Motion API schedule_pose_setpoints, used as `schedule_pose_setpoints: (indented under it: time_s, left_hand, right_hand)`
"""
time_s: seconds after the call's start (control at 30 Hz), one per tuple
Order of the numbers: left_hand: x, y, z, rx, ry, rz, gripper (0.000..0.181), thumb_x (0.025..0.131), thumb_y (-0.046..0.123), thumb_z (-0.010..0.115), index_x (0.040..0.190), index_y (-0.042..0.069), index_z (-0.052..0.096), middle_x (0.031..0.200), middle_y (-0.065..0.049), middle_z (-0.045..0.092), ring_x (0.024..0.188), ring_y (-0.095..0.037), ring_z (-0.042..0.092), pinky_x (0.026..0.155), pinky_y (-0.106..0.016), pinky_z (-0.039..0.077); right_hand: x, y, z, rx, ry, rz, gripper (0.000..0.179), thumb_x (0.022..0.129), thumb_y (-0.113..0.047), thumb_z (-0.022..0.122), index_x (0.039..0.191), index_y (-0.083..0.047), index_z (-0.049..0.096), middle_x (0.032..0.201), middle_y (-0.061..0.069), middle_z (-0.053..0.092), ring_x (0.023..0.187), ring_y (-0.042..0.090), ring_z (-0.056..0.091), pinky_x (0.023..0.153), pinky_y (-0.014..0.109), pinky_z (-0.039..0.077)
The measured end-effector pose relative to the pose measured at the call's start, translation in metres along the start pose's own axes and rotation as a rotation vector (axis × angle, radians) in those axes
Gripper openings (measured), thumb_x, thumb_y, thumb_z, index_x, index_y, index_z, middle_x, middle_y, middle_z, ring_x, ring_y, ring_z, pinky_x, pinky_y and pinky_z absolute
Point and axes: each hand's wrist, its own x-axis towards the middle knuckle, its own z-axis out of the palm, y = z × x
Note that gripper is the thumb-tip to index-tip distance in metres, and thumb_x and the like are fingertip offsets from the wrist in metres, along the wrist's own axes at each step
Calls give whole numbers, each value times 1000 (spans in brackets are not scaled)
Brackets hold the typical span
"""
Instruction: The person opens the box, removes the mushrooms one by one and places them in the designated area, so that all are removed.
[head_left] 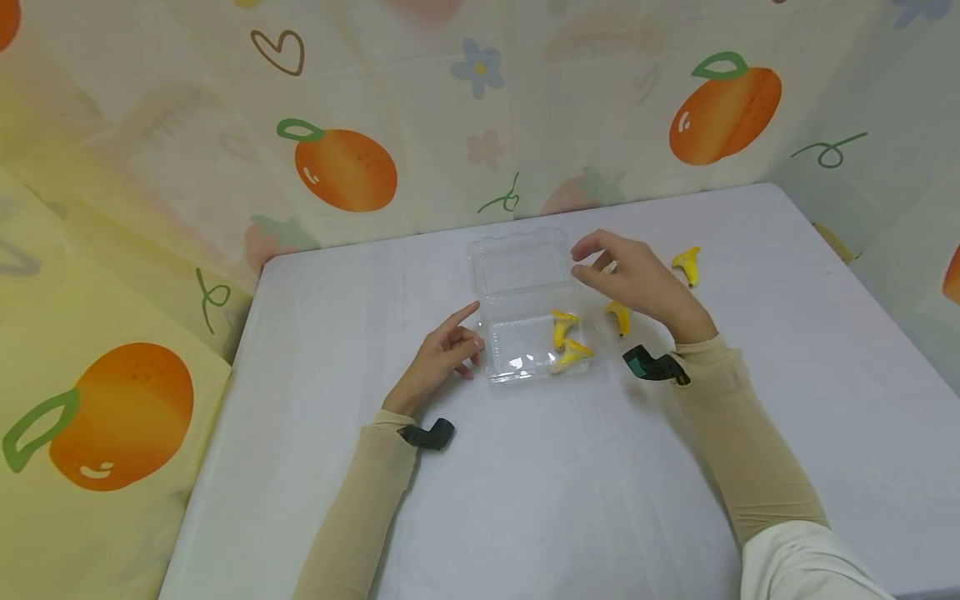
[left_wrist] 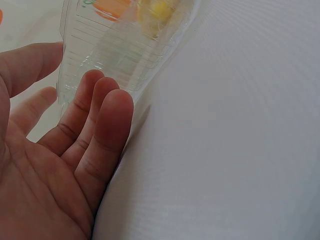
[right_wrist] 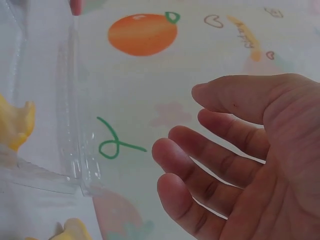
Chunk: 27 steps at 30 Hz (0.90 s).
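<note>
A clear plastic clamshell box (head_left: 517, 332) lies on the table with its lid (head_left: 520, 265) folded back. Two small yellow pieces, each with a flared end, sit in its right half: one piece (head_left: 562, 328) behind the other (head_left: 574, 352). At the box's left edge is my left hand (head_left: 444, 354), its index finger and thumb against or very near the rim. In the left wrist view the fingers (left_wrist: 114, 120) are loosely bent beside the clear wall. My right hand (head_left: 637, 279) hovers by the lid's right edge, fingers relaxed with nothing between them.
Just right of the box, partly under my right hand, lies another yellow piece (head_left: 619, 318). One more yellow piece (head_left: 687, 265) lies farther back on the right. A white cloth covers the table (head_left: 570, 483). A fruit-printed curtain (head_left: 420, 100) hangs behind.
</note>
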Motion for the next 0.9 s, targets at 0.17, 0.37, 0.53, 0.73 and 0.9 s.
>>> schedule_pose_setpoints:
  time_s: [0.17,0.37,0.53,0.73,0.9]
  left_hand:
    - [0,-1,0,0,-2,-2,66,100,6,60,159,17,33,106,-17,64,79,-10,62,61,-26,58]
    - [0,1,0,9,0,7,66,100,7,60,159,16,33,106,-20,64,79,-11,62,61,-26,57]
    - [0,2,0,6,1,6,66,100,6,60,159,15,33,105,-18,64,79,-11,62,61,-26,57]
    - [1,1,0,9,1,2,66,100,7,60,159,15,33,108,-23,64,80,-12,61,61,-26,57]
    - [1,-1,-1,6,0,-4,66,100,7,60,159,17,33,107,-22,64,80,-12,61,61,-27,57]
  right_hand:
    - [0,-2,2,5,-30,-4,26,100,-26,63,122,-12,62,124,7,66,105,25,65,84,37,52]
    - [0,-1,6,10,-63,-12,26,100,-28,63,121,-13,64,123,6,66,104,24,65,84,37,52]
    - [1,-1,11,14,-86,4,27,100,-28,63,122,-14,63,124,5,66,106,25,64,86,39,52]
    - [4,-2,17,-19,-120,-15,26,99,-24,64,122,-11,63,124,7,66,106,25,64,87,40,54]
    - [6,-2,20,-40,-150,-33,28,100,-24,63,123,-9,62,124,9,66,107,27,65,88,41,54]
